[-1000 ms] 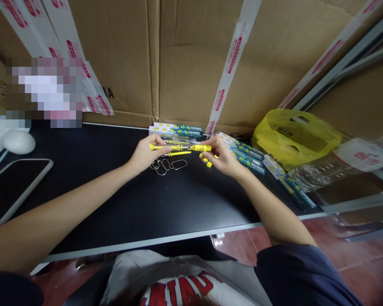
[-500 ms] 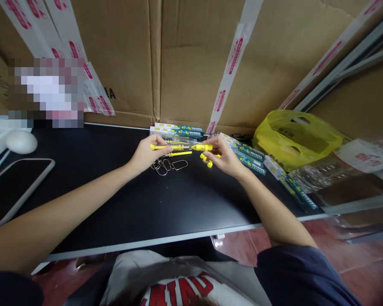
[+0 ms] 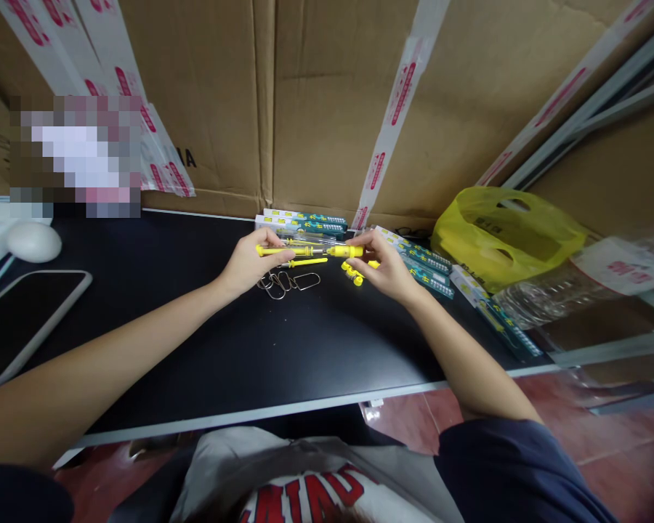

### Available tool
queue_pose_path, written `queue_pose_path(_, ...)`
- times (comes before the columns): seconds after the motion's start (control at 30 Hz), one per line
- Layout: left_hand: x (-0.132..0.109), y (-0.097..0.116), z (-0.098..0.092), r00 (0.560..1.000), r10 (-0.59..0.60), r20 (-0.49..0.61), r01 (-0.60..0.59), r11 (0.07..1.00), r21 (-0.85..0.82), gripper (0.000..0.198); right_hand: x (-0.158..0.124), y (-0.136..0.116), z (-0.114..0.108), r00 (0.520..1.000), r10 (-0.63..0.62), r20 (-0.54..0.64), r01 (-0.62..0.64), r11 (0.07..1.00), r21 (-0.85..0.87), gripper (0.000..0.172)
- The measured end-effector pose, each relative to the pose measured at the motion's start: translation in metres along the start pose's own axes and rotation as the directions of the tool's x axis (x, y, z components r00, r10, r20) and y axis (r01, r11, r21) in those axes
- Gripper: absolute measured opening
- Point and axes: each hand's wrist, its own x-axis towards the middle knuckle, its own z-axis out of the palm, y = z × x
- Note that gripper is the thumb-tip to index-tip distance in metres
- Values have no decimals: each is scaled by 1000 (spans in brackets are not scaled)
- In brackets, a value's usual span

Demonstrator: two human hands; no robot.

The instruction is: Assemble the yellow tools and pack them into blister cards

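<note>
Yellow screwdriver (image 3: 310, 251), black table (image 3: 196, 341), yellow bag (image 3: 501, 236), brown cardboard (image 3: 316, 102) with red-white tape

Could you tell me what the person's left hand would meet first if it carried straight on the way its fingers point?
The left hand points right, along the yellow tool it grips. Straight on, it would probably meet the right hand, which holds the tool's other end; depth is hard to judge.

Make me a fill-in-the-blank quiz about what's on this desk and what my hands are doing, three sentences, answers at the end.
1. Both the left hand and the right hand hold a slim tool whose colour is ____.
2. Just below the tool, a cluster of metal ____ lies on the black desk.
3. The crumpled plastic bag lies on the ____ side of the desk.

Missing words: yellow; clips; right
</note>
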Motion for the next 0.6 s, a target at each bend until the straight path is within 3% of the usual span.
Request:
queue_pose_path(0.2,0,-1,0,1000,-14,20,14,1000,-11,22,3,-1,-1,994,-108,16,109,992,-60,17)
queue_pose_path(0.6,0,-2,-1,1000,-17,6,17,1000,-7,23,0,-4,-2,998,-35,53,37,999,-35,21)
